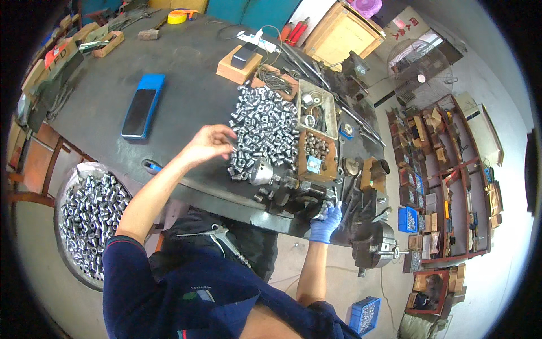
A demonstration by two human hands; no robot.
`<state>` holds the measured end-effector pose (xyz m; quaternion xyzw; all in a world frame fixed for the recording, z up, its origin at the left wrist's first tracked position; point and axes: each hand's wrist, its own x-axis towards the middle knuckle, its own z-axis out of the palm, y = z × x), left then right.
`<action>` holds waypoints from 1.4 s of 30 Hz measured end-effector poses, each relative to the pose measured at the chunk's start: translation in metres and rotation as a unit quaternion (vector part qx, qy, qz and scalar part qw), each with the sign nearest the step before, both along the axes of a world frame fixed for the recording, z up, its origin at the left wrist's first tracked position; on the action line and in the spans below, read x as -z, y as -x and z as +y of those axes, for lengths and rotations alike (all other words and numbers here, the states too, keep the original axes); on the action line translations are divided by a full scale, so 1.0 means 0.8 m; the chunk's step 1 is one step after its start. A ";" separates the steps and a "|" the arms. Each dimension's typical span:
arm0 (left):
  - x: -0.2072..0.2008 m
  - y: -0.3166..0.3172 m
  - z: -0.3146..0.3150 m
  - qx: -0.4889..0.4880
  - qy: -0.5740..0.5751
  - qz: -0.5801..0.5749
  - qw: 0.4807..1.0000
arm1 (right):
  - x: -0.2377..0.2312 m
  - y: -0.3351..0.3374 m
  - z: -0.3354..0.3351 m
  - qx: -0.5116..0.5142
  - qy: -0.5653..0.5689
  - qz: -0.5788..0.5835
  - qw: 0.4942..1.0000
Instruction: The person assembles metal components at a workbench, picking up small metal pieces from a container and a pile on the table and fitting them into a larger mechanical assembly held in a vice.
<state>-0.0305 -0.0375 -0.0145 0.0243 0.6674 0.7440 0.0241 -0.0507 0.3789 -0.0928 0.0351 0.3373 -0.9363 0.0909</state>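
Note:
My bare left hand (210, 146) reaches to the left edge of a heap of small shiny metal sleeves (264, 127) on the dark workbench. Its thumb and fingers are bent but apart, with no part clearly between them. A blue glove covers my right hand (326, 226), whose fingers close on a round metal piece (320, 211) at the right end of a small bench machine; the grip is partly hidden. The machine's silver drill chuck (261, 171) points left, next to the heap. A few loose sleeves lie just below the chuck.
A perforated round tub (95, 226) of sleeves stands at the left. On the bench are a blue-cased device (141, 107), a wooden box of small parts (319, 164) and a grey tray (316, 104). An air blow gun (223, 240) lies near my lap. A vise (375, 243) sits at right.

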 end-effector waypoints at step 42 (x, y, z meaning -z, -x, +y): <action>-0.030 -0.047 0.058 0.030 0.028 0.143 0.989 | -0.122 -0.019 -0.016 0.096 -0.124 0.108 0.982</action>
